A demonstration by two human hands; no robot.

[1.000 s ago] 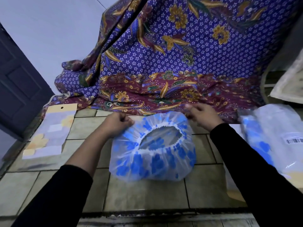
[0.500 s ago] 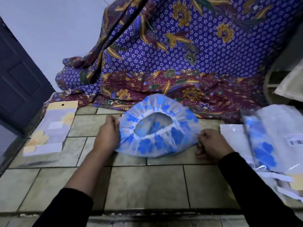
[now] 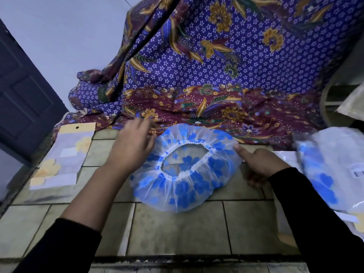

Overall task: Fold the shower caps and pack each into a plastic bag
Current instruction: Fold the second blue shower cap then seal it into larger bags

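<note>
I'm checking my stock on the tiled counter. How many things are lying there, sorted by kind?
Loose shower cap, clear with blue flowers: 1
Flat packet with yellow flowers, at the left: 1
Pile of plastic-bagged goods at the right, bags overlapping, too blurred to separate: 1
Patterned cloth draped behind: 1
Total: 4, counting the pile as one.

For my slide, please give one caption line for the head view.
Two hands spread a blue-flowered shower cap on a tiled counter.
</note>
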